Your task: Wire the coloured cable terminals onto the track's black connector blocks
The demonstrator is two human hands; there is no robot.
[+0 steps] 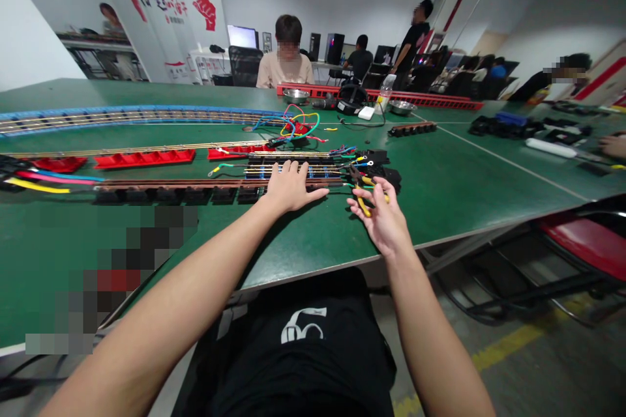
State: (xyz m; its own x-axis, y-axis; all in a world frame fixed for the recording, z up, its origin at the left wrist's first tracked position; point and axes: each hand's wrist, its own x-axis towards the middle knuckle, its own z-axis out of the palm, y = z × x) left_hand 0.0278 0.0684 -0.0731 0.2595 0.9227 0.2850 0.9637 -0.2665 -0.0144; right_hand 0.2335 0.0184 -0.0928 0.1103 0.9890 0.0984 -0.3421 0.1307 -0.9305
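Note:
My left hand (289, 187) lies palm down with its fingers spread over a track piece with blue and black parts (254, 171). In my right hand (384, 214) are yellow-handled pliers (362, 203), their dark jaws at the wires by the right end of that piece. A long brown rail strip on black blocks (161, 190) runs leftward from my left hand. Loose wires with ring terminals (362, 161) stick out at the right end, beside black connectors (391, 177). Behind lie red blocks under thin rails (144, 158).
A curved blue track (147, 115) lies at the back left. Coloured wires (298, 127), a metal bowl (296, 96), a bottle (386, 91) and a long red strip (440, 100) are farther back. A person (285, 65) sits opposite. A red stool (587, 244) stands at right.

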